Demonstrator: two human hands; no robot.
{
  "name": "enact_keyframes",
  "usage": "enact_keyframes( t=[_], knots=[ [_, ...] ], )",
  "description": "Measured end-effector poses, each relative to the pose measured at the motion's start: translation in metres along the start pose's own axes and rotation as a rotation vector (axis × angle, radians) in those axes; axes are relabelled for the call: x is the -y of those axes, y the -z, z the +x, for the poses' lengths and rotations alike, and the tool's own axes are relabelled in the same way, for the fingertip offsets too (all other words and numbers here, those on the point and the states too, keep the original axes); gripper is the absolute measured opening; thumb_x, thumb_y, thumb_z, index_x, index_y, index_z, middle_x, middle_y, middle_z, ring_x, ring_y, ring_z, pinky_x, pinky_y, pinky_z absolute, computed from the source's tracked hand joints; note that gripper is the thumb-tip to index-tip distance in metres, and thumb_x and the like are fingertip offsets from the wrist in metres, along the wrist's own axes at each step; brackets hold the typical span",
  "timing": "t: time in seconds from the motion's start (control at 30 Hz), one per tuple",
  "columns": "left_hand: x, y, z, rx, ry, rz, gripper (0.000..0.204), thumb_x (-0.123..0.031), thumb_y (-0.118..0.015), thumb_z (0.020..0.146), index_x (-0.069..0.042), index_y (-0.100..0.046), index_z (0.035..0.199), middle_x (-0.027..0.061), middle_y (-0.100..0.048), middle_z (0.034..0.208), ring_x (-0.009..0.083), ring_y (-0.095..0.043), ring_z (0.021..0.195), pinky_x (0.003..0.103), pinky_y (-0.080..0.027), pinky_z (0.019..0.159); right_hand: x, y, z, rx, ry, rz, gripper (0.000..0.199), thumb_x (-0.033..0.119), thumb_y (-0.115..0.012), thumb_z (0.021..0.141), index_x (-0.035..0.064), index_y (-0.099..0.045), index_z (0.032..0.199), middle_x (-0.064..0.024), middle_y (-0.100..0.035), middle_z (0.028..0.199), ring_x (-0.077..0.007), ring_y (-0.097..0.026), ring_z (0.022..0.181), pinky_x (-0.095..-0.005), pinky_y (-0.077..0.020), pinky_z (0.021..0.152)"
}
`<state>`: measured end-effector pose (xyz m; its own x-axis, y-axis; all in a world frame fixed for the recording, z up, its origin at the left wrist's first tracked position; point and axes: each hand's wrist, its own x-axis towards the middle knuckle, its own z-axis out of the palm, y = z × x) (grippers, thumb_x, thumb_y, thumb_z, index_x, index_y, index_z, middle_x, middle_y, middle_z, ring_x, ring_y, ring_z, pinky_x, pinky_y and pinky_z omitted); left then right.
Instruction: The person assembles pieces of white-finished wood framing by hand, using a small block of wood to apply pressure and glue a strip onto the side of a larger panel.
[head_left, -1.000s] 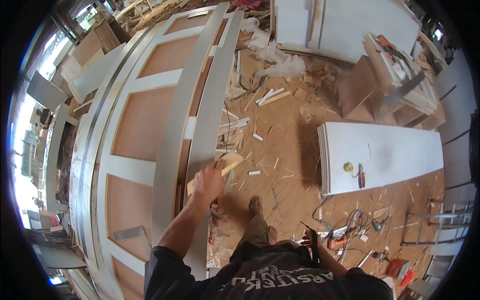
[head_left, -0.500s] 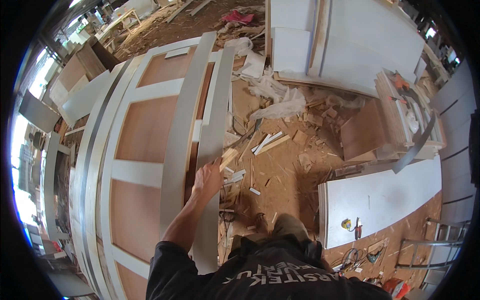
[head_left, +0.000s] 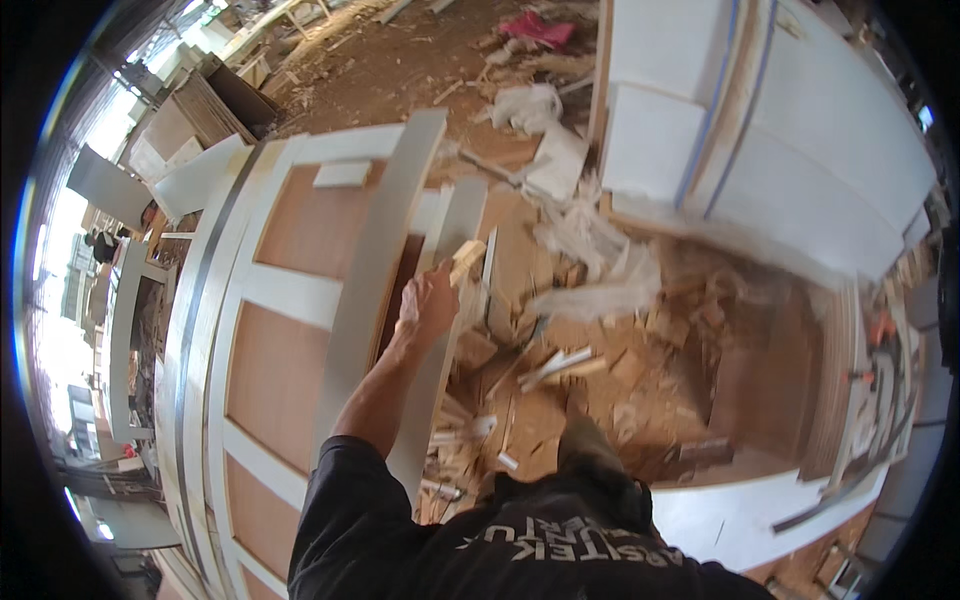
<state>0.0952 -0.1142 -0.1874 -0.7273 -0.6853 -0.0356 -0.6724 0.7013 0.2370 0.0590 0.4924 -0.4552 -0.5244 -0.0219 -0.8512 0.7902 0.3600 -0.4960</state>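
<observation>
Left hand [head_left: 428, 300] — gripping wooden block [head_left: 466, 260]

We cannot see our right hand at all; it lies outside the frame or under our dark shirt [head_left: 520, 550], which also covers the floor at our feet. Our left hand [head_left: 428, 300] hides most of the small wooden block [head_left: 466, 258] it grips. The scraps [head_left: 600, 300] on the floor are smeared by motion blur, and the door panel [head_left: 290, 330] runs off the lower left rim
</observation>
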Motion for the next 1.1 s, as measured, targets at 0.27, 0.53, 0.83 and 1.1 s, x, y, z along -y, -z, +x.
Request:
enact_keyframes(
  t=[0.27,0.53,0.83,1.1],
  knots=[
    [0.033,-0.059,0.170,-0.296,0.025,-0.100,0.034,-0.011,-0.056,0.094,-0.007,-0.064,0.126,0.0201,-0.074,0.098,0.0390,-0.074,0.090,0.051,-0.059,0.078,0.219,-0.050,0.095,0.202,0.134,-0.223,0.075,0.066,-0.059,0.096,0.0078,-0.053,0.143,-0.0164,-0.066,0.117,-0.0320,-0.069,0.094,-0.0425,-0.0557,0.070],
    [0.058,0.060,-0.012,-0.421,0.212,0.155,0.051,-0.006,-0.064,0.087,-0.012,-0.058,0.137,0.0117,-0.057,0.143,0.0323,-0.057,0.131,0.048,-0.051,0.103,0.324,-0.139,0.140,0.324,0.213,-0.340,0.075,0.067,-0.057,0.097,0.0081,-0.053,0.143,-0.0158,-0.066,0.118,-0.0320,-0.069,0.093,-0.0420,-0.0550,0.070],
    [0.086,-0.012,-0.336,-0.294,0.516,0.175,0.049,-0.009,-0.066,0.087,-0.015,-0.061,0.135,0.0076,-0.064,0.134,0.0295,-0.065,0.119,0.042,-0.061,0.085,0.383,-0.215,0.131,0.511,0.484,-0.517,0.075,0.067,-0.055,0.098,0.0082,-0.051,0.145,-0.0151,-0.065,0.121,-0.0313,-0.067,0.095,-0.0413,-0.0538,0.074],
    [0.050,-0.029,-0.257,-0.395,0.709,0.029,0.031,-0.017,-0.065,0.095,-0.007,-0.066,0.124,0.0146,-0.069,0.124,0.0277,-0.069,0.109,0.041,-0.063,0.077,0.364,-0.418,-0.148,1.513,1.270,-0.691,0.056,0.018,-0.058,0.101,0.0010,-0.042,0.152,-0.0183,-0.051,0.150,-0.0276,-0.048,0.138,-0.0411,-0.0383,0.114]
  ],
)
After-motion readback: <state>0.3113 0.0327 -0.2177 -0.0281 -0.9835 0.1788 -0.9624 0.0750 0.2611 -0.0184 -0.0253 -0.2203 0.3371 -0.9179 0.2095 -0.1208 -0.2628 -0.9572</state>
